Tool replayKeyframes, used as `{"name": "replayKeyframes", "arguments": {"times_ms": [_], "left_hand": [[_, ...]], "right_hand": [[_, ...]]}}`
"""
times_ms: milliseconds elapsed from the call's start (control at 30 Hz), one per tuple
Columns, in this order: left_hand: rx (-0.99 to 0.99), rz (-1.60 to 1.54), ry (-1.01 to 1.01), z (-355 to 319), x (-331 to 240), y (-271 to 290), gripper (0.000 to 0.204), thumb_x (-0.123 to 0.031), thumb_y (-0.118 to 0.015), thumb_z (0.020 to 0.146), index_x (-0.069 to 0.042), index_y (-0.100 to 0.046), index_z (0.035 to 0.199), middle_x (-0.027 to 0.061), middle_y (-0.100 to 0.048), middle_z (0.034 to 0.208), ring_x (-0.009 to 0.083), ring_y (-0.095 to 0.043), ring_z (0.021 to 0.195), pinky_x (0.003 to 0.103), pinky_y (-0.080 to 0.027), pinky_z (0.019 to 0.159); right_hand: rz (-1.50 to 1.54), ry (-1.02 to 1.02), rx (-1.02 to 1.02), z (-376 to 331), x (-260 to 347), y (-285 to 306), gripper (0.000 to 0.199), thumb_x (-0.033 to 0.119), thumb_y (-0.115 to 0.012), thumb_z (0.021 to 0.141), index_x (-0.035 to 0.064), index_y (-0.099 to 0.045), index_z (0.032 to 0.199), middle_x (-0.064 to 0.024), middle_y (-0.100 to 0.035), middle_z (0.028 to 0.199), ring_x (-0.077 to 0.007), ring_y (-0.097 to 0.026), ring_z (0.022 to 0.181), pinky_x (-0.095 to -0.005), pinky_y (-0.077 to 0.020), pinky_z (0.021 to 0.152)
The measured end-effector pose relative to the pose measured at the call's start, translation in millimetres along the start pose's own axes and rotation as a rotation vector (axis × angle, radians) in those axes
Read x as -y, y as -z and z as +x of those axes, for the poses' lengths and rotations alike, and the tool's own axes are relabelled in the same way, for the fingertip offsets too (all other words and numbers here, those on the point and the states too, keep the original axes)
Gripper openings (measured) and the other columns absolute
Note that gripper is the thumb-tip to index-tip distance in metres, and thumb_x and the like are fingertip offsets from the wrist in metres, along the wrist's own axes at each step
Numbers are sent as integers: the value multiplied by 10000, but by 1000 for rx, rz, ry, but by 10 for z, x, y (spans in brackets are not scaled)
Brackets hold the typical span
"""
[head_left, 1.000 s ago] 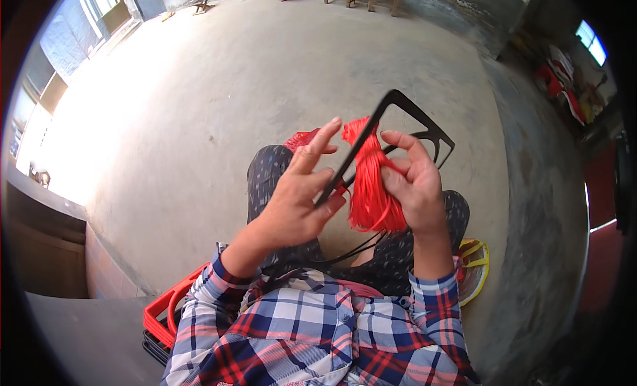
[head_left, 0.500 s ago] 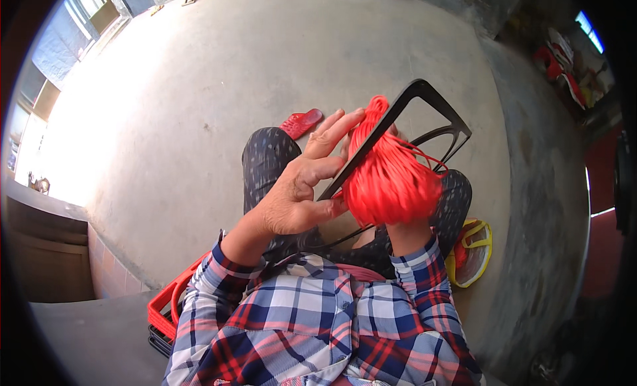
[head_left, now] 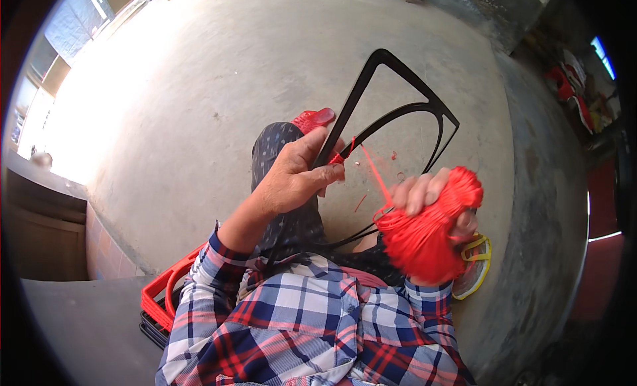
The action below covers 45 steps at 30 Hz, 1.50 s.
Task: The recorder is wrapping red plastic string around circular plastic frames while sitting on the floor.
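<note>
My left hand is closed around one side of a black angular frame with a curved inner bar, held up over my lap. Beside its fingertips, a short length of red cord wrapping covers part of the frame. My right hand grips a thick bundle of red cord to the right of and below the frame, its fingers wrapped over the strands. One taut red strand runs from the bundle up to the frame near the wrapping. The bundle's lower part is blurred.
Left of me sit a red frame and black frames under it. A yellow-edged bag lies to my right. Ahead is a red slipper by my knee. Small red scraps lie on the concrete floor.
The cord bundle has moved right and down, out from behind the frame, with a strand now stretched between them. The frame has shifted a little left and up in my left hand.
</note>
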<state>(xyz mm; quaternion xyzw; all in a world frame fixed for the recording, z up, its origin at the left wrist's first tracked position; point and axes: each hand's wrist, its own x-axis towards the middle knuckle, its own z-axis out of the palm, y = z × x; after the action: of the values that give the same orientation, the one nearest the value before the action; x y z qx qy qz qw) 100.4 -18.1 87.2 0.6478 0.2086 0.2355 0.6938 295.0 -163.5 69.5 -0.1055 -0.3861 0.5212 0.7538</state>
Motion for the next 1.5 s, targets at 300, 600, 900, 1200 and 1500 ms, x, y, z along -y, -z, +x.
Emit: {"name": "replayKeyframes", "arguments": {"times_ms": [300,600,900,1200,1500], "left_hand": [[-41,-102,-115,60,196,90,229,-45,-642,893,-73,-514,1081,-12,-539,785,68,-532,629,227,-454,518],[-137,-108,-124,-15,200,119,220,-44,-624,895,-59,-541,1098,-20,-519,766,59,-502,604,221,-437,517],[-110,31,-33,-51,118,61,139,-82,-638,897,-29,-576,1009,38,-593,860,110,-573,731,259,-485,648],[69,564,-611,84,-132,-181,253,69,-589,724,60,-627,975,217,-323,1526,381,-411,1359,432,-393,1059],[253,231,-468,56,-92,-124,314,-99,-732,711,-24,-663,1008,179,-242,1582,346,-176,1482,472,-143,1172]], "right_hand": [[77,93,-133,-92,-5,-19,470,432,-660,835,15,-546,1021,-153,-631,862,-330,-609,878,-453,-460,835],[302,193,-363,-166,57,96,463,460,-554,946,17,-575,1081,-122,-615,918,-297,-614,903,-456,-496,814],[-238,-90,-541,78,225,225,528,183,-622,887,-10,-459,1351,-134,-616,1171,-278,-581,1128,-423,-440,1013],[-692,-186,-256,600,66,-179,264,102,-649,934,-34,-535,1129,-117,-702,970,-110,-654,866,-231,-527,762],[182,-267,-387,218,-280,44,425,383,-480,1018,26,-546,1240,-118,-656,1103,-171,-650,994,-344,-526,915]]}}
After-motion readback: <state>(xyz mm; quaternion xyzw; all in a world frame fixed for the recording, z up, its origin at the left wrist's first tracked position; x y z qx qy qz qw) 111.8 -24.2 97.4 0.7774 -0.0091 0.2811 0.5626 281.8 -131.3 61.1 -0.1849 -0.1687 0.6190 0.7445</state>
